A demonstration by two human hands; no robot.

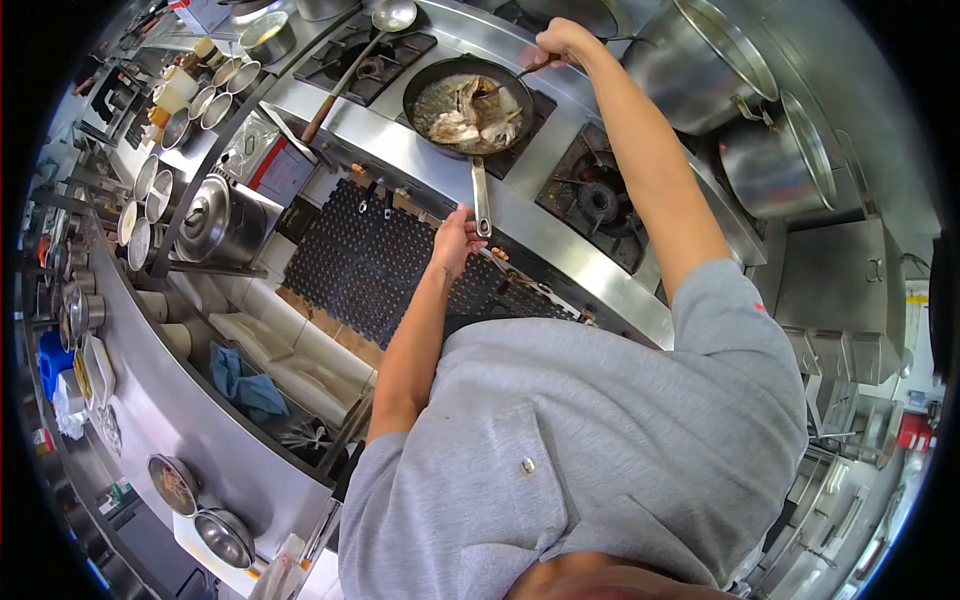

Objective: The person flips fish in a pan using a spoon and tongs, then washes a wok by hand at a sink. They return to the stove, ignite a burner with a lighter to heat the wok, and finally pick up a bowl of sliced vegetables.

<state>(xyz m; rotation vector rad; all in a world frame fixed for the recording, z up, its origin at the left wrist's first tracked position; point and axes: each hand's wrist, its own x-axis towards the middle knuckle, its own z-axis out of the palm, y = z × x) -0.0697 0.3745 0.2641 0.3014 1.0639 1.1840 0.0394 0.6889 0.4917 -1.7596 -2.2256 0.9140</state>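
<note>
A dark frying pan (410,100) sits on a stove burner, its metal handle (479,190) pointing toward me. Pale, browned food (475,118), possibly fish, lies in bubbling liquid inside it. My left hand (457,243) is beside the end of the handle. Its fingers reach under the tip, and the thumb stays apart to the left. Beyond the pan, my right hand (568,42) is closed around the brown handle of a cooking utensil (530,68). The utensil's thin shaft slants down into the food, where its working end is hard to make out.
A ladle (394,14) rests across the left burner. Large metal pots (700,65) stand behind the right burner (598,200). At left are a lidded pot (207,220) and several small bowls. A black perforated mat (350,265) covers the floor below the stove.
</note>
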